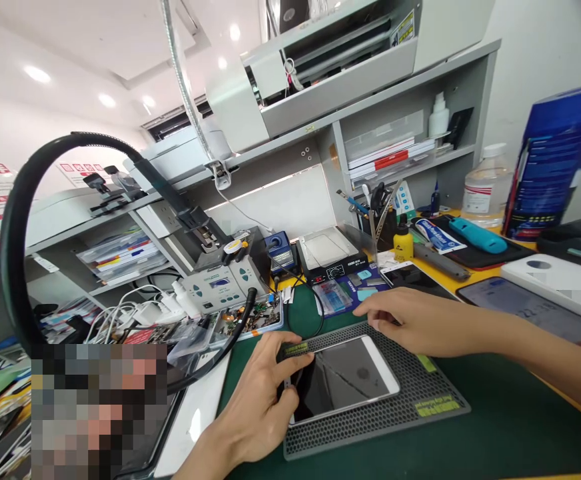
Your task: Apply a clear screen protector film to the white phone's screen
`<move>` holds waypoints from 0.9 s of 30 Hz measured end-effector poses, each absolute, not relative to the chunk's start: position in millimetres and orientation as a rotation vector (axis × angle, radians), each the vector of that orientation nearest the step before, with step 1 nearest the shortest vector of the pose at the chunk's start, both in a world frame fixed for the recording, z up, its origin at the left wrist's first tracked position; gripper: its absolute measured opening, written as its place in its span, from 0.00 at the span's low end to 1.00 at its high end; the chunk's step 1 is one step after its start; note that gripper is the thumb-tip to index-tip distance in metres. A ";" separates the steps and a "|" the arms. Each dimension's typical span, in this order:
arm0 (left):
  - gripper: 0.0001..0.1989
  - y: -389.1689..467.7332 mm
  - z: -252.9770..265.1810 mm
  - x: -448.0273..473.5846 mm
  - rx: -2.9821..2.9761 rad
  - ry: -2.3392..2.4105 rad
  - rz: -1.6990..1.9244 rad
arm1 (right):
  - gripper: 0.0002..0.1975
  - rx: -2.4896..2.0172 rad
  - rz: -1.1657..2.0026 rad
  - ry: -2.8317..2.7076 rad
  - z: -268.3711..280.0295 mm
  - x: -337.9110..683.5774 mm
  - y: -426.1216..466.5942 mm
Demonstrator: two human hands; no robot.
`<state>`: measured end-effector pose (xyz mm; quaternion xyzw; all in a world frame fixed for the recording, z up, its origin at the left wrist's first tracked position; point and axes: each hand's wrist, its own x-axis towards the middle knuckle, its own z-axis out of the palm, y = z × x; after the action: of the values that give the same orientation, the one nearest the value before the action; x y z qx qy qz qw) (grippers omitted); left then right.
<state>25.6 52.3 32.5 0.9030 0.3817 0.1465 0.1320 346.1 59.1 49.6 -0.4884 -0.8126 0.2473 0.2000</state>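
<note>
A white-framed smartphone point(353, 377), its dark screen crossed by long cracks, lies face up on a grey perforated mat point(340, 437). My left hand point(258, 400) grips the phone's left end, with the index finger over the glass and the thumb at the edge. Over the mat's far right corner is my right hand point(410, 320), apart from the phone. Its index finger reaches left and the other fingers are loosely bent; nothing shows in them. Just beyond those fingertips are small blue cards point(365, 293).
A tray of small parts point(265, 313), a control unit point(220, 283) and a flat heating plate point(328, 250) stand behind the mat. A black hose point(8, 233) arches at left. At right lie another phone point(415, 277), a yellow bottle point(403, 243) and a glue tube point(440, 237).
</note>
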 end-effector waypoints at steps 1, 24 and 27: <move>0.28 52.0 33.0 26.5 2.622 1.110 0.430 | 0.23 -1.366 0.691 -2.279 49.3 345.9 59.6; 0.24 38.6 35.7 36.6 2.753 0.900 0.574 | 0.21 -1.384 0.590 -2.299 51.8 343.0 58.2; 0.25 40.6 33.7 35.5 2.818 0.781 0.629 | 0.22 -1.390 0.619 -2.286 51.2 343.4 58.2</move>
<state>35.5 40.6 33.7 0.9395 0.2605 0.2096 0.0750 343.4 58.2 51.2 -0.4963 -0.8163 0.2211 0.1963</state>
